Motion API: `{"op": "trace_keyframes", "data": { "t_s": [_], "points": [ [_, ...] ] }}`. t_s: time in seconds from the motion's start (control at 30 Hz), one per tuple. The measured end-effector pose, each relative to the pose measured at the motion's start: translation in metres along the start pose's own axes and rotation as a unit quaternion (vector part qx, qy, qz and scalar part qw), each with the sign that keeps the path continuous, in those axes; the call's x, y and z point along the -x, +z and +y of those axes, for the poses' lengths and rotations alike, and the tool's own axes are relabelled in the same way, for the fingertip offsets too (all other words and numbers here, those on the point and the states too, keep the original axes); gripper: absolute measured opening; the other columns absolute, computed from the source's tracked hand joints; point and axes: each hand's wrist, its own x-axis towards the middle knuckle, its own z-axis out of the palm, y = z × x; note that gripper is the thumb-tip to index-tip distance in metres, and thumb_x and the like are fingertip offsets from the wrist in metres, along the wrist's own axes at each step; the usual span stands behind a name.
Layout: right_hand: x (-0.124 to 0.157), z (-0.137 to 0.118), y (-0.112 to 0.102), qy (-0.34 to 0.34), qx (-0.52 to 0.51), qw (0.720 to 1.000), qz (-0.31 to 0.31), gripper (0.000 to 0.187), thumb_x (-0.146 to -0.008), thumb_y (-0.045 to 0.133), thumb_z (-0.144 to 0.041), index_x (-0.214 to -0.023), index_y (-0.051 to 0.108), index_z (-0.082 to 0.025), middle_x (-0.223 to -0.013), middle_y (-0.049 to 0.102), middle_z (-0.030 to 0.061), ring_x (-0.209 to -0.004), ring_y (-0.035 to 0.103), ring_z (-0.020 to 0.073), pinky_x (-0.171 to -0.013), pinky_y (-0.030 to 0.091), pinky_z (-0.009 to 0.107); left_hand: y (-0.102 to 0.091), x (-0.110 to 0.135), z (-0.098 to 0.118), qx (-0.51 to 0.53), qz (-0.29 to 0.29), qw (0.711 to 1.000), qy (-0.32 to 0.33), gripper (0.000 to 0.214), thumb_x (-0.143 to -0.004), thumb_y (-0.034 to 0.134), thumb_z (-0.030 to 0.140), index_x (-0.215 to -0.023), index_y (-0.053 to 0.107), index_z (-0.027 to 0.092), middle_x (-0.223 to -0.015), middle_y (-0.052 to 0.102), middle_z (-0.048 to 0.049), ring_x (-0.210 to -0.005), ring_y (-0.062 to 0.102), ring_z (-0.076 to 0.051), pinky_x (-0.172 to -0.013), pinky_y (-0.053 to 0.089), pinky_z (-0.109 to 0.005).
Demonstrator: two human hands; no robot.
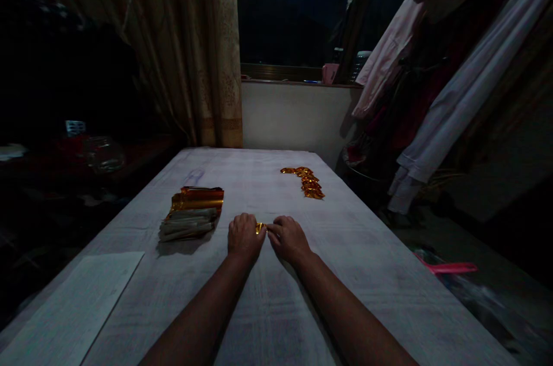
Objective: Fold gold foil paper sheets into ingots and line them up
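Between my two hands is a small piece of gold foil paper (261, 227), mostly covered by the fingers. My left hand (244, 236) is closed on its left end. At the right end, my right hand (288, 237) pinches it with thumb and fingers. Left of the hands lies a stack of gold foil paper sheets (199, 199), with a pile of greyish rolled or folded paper (189, 224) at its near side. Several folded gold foil pieces (311, 181) form a bent row farther off to the right.
A pale checked cloth covers the table (268, 314). A white sheet (78, 302) lies at its near left corner. Past the far edge are a wall and a curtain (207, 55). Clothes (453, 95) hang at the right, above a pink plastic item (453, 267). A glass jar (103, 154) stands at the left.
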Motion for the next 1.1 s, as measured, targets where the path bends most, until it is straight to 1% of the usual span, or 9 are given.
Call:
{"op": "trace_keyframes", "data": {
  "t_s": [0.1,0.17,0.27,0.37,0.47,0.67,0.83,0.93,1.1],
  "points": [
    [-0.003,0.007,0.007,0.003,-0.017,1.000,-0.004,0.022,-0.093,0.065,-0.024,-0.112,0.077,-0.028,-0.111,0.069,0.0075,-0.105,0.060,0.0237,-0.089,0.045,0.035,0.001,0.000,-0.011,0.015,-0.020,0.999,0.026,0.016,-0.094,0.060,0.034,-0.094,0.066,0.020,-0.100,0.065,-0.0096,-0.101,0.058,-0.028,-0.091,0.045,-0.043],
    [0.000,0.008,0.010,-0.001,-0.030,1.000,0.004,0.026,-0.092,0.065,-0.023,-0.116,0.074,-0.029,-0.113,0.068,0.0069,-0.106,0.059,0.0241,-0.090,0.044,0.036,0.000,0.006,-0.022,0.031,-0.040,0.997,0.059,0.013,-0.094,0.060,0.029,-0.103,0.068,0.024,-0.111,0.066,-0.0068,-0.107,0.059,-0.025,-0.094,0.045,-0.039],
    [0.004,0.007,0.011,-0.013,-0.045,0.999,0.014,0.028,-0.092,0.065,-0.022,-0.117,0.073,-0.029,-0.113,0.068,0.0071,-0.104,0.058,0.0242,-0.088,0.044,0.037,0.001,0.017,-0.039,0.045,-0.058,0.992,0.102,0.032,-0.094,0.058,0.023,-0.124,0.066,0.034,-0.137,0.060,-0.0037,-0.126,0.053,-0.025,-0.107,0.040,-0.043],
    [0.005,0.005,0.008,-0.021,-0.045,0.999,0.008,0.027,-0.093,0.064,-0.022,-0.118,0.072,-0.027,-0.112,0.068,0.0077,-0.103,0.058,0.0243,-0.088,0.044,0.037,0.005,0.023,-0.047,0.032,-0.057,0.984,0.163,0.042,-0.098,0.050,0.025,-0.139,0.058,0.031,-0.147,0.056,-0.0060,-0.137,0.046,-0.028,-0.116,0.032,-0.052],
    [0.006,0.001,0.006,-0.037,-0.038,0.999,-0.006,0.028,-0.094,0.063,-0.023,-0.121,0.070,-0.025,-0.114,0.068,0.0087,-0.104,0.058,0.0255,-0.089,0.043,0.039,0.009,0.025,-0.047,0.016,-0.074,0.977,0.199,0.046,-0.101,0.044,0.028,-0.147,0.049,0.025,-0.150,0.055,-0.0084,-0.140,0.046,-0.027,-0.119,0.028,-0.053],
    [0.014,-0.003,0.007,-0.049,-0.018,0.998,-0.036,0.039,-0.093,0.064,-0.028,-0.132,0.063,-0.025,-0.135,0.063,0.0109,-0.120,0.055,0.0291,-0.095,0.043,0.044,0.007,0.028,-0.042,0.013,-0.076,0.978,0.194,0.045,-0.101,0.046,0.030,-0.146,0.049,0.032,-0.152,0.053,-0.0067,-0.142,0.044,-0.028,-0.118,0.029,-0.054],
    [0.018,0.003,0.008,-0.054,-0.012,0.998,-0.039,0.042,-0.094,0.064,-0.031,-0.135,0.061,-0.027,-0.143,0.060,0.0084,-0.130,0.051,0.0310,-0.099,0.041,0.047,-0.002,0.030,-0.039,0.039,-0.082,0.980,0.178,0.045,-0.099,0.050,0.026,-0.143,0.051,0.024,-0.147,0.057,-0.0099,-0.138,0.048,-0.030,-0.114,0.033,-0.054],
    [0.018,0.008,0.010,-0.059,-0.030,0.998,-0.021,0.037,-0.092,0.066,-0.030,-0.128,0.066,-0.028,-0.137,0.065,0.0075,-0.126,0.053,0.0310,-0.097,0.042,0.047,-0.009,0.028,-0.037,0.081,-0.075,0.979,0.169,0.039,-0.095,0.055,0.021,-0.134,0.056,0.021,-0.136,0.065,-0.0107,-0.127,0.056,-0.027,-0.108,0.040,-0.048],
    [0.017,0.012,0.011,-0.056,-0.073,0.995,0.021,0.029,-0.087,0.070,-0.023,-0.117,0.071,-0.025,-0.120,0.072,0.0078,-0.111,0.061,0.0271,-0.093,0.043,0.043,-0.013,0.023,-0.039,0.158,-0.075,0.970,0.170,0.025,-0.093,0.059,0.017,-0.116,0.066,0.023,-0.120,0.072,-0.0061,-0.110,0.063,-0.024,-0.099,0.044,-0.043]
  ]
}}
